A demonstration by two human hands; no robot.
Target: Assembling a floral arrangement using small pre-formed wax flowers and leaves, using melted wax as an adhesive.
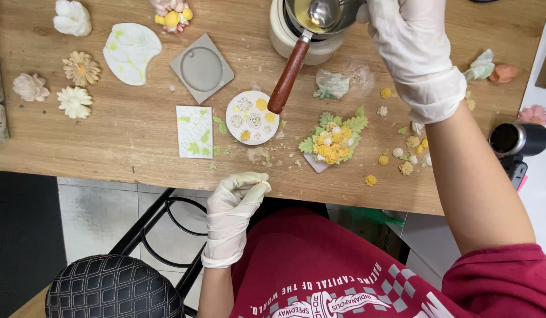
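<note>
My right hand [415, 56], in a white glove, reaches to the table's far edge. Its fingertips close on a small metal spoon [327, 12]. That spoon rests in the bowl of a melting spoon with a brown wooden handle [289, 75], which holds yellow liquid and sits on a white warmer pot [280, 36]. My left hand [234, 203], also gloved, hangs below the table's near edge with its fingers curled and nothing in them. A round white mould [252, 118] with small flower shapes lies under the handle's tip. Next to it is a yellow and green flower cluster [335, 141].
A grey square mould [201, 68], a green-and-white rectangular mould [194, 131] and a white curved palette [131, 52] lie left of centre. Finished flowers [79, 68] line the left side. Small yellow and white pieces [411, 154] are scattered at the right. A black cylinder [517, 139] stands beyond the right edge, and a black stool [114, 287] is below.
</note>
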